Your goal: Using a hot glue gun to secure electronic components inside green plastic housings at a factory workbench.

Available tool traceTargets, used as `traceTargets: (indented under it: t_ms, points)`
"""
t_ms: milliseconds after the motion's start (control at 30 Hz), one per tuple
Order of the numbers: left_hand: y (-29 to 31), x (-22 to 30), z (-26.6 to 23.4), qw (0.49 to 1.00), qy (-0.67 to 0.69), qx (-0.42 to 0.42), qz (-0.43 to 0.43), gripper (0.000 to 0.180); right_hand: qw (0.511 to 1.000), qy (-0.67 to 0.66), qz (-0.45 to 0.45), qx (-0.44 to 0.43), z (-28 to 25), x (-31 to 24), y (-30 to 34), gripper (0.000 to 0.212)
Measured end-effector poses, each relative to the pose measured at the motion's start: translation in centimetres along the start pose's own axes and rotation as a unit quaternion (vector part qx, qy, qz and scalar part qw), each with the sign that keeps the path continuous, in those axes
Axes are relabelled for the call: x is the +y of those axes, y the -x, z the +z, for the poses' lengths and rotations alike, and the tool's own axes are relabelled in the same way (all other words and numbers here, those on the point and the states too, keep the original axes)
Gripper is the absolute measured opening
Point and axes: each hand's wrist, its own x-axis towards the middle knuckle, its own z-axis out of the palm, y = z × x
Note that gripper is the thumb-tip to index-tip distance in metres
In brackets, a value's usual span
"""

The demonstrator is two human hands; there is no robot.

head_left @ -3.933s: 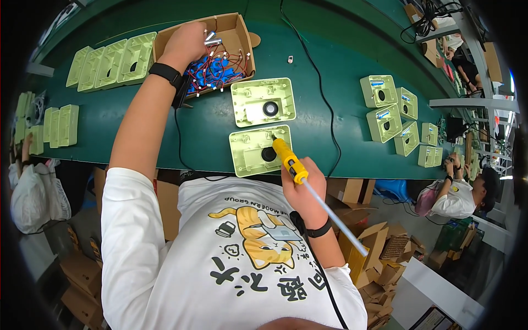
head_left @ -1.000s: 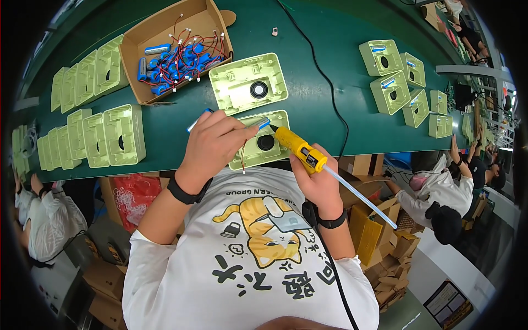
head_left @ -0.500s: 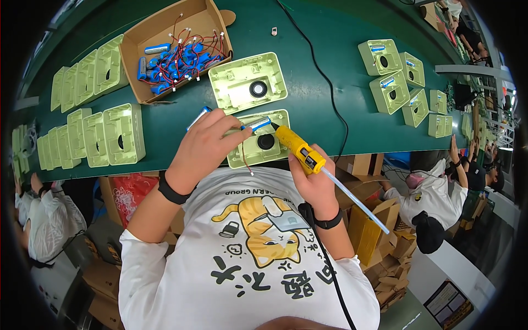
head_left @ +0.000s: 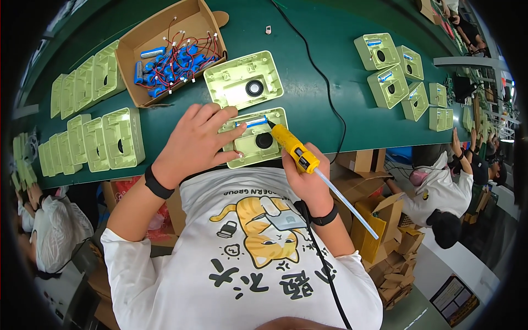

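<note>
Green benchtop (head_left: 311, 118): left hand (head_left: 195, 135) partly hides nearer case (head_left: 249, 144).

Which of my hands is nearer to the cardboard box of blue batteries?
Left. The left hand is just below the cardboard box in the picture; the right hand, holding the yellow glue gun, is farther off to the lower right.

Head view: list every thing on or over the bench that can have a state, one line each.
Left hand: open, index fingertip at the battery's left end
Right hand: closed around the glue gun
Glue gun: held, tip at the battery's right end
Battery: lying inside the near case
Near case: open side up
Far case: open side up
Cardboard box: open
Wired batteries: heaped in the box
</note>
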Motion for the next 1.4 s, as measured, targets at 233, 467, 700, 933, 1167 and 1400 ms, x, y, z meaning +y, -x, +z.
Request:
traceTargets:
  t_ms: [233, 467, 700, 933, 1167, 1400]
  points:
    - [0.6, 0.0, -0.2, 0.999, 0.023, -0.030, 0.007, 0.086, 0.992, -0.050, 0.117, 0.008, 0.8, 0.3, 1.0, 0.019]
    - [2.0, 1.9, 1.9, 0.999, -0.030, -0.012, -0.020, 0.095, 0.988, -0.092, 0.124, -0.006, -0.6, 0.7, 1.3, 0.020]
    - [2.7, 3.6, 3.1, 0.998, -0.019, 0.019, -0.056, 0.092, 0.988, -0.084, 0.128, -0.036, -1.6, 0.6, 0.7, 0.020]
    - [2.0, 3.5, 3.6, 0.996, 0.039, 0.053, -0.065, 0.087, 0.989, -0.003, 0.143, -0.047, -2.6, -0.3, 0.6, 0.023]
    - [2.2, 2.5, 6.1, 0.987, 0.103, 0.099, -0.068, 0.082, 0.993, -0.042, 0.078, -0.074, -4.4, -2.6, 0.2, 0.014]
    - [2.4, 2.2, 6.5, 0.981, 0.141, 0.115, -0.069, 0.077, 0.993, -0.005, 0.013, -0.118, -1.9, -3.8, -1.7, 0.013]
